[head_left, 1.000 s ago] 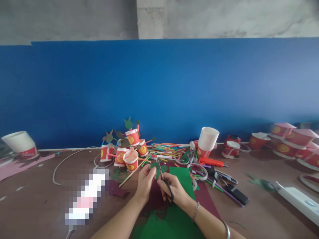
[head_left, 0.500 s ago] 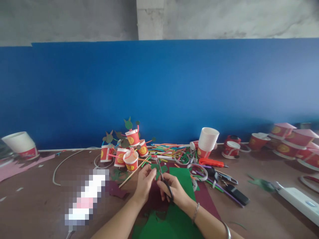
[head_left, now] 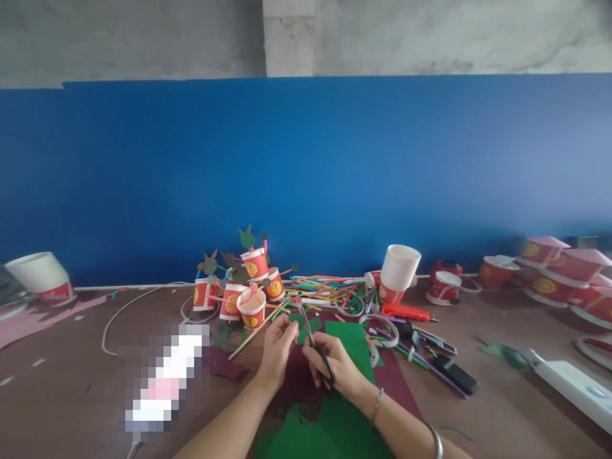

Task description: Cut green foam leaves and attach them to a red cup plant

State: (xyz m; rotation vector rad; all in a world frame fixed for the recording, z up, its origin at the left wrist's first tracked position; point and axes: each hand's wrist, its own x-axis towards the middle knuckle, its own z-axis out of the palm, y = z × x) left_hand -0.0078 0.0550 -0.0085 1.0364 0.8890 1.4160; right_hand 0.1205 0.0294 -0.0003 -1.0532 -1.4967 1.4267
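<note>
Dark-handled scissors (head_left: 319, 354) are held in my right hand (head_left: 337, 364), their blades pointing up and away at a small cut piece of green paper (head_left: 302, 326). Between thumb and fingers, my left hand (head_left: 278, 350) pinches that piece by its left side. Below both hands lie a large green sheet (head_left: 347, 414) and a dark maroon sheet (head_left: 394, 386). Small green scraps rest on the sheets, close under my wrists.
Red paper cups (head_left: 252, 307) with straws and green paper shapes stand behind on the left. Loose straws (head_left: 325, 287), a stack of white cups (head_left: 400, 271), an orange cutter (head_left: 406, 312), tape rolls (head_left: 380, 331) and black keys (head_left: 456, 373) lie on the brown table (head_left: 86, 395).
Both hands have stayed almost in place. The small green piece has turned or shifted slightly at the scissor blades.
</note>
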